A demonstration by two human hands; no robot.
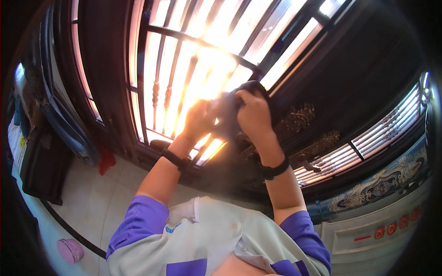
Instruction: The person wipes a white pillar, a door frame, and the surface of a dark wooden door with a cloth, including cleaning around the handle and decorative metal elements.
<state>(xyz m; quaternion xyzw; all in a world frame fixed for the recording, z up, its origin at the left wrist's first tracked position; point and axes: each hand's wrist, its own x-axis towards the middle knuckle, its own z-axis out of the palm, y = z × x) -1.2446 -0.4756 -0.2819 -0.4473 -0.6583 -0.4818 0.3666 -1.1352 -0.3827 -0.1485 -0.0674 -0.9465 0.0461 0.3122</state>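
**Both hands raised to a dark cloth at the barred window**

You hold both arms up in front of you, elbows bent and low in the frame, forearms rising toward the middle of the scene where bright sun pours through the window bars (170, 69). Your left hand (199, 120) sits just left of centre, half washed out by the glare, its fingers curled onto the left edge of a dark blue cloth (229, 115). Your right hand (254, 115) is just beside it, back of the hand toward you, knuckles high, fingers folded over and clamped on the top of the same cloth where it bunches near the glass. The cloth hangs between the two hands, touching both, pressed close to the bars at the far side of the scene. Whether it touches the pane itself cannot be told through the glare.

Each wrist wears a black band (273, 171), and purple short sleeves (138, 221) frame a pale shirt near the bottom edge. To the right, a dark carved door panel (313, 138) runs down toward a patterned blue-and-white border (386, 181). On the near left, a pink round object (70, 250) lies on the pale tiled floor (101, 198), beside a thin black cable, with a dark bag (41, 170) standing farther left.
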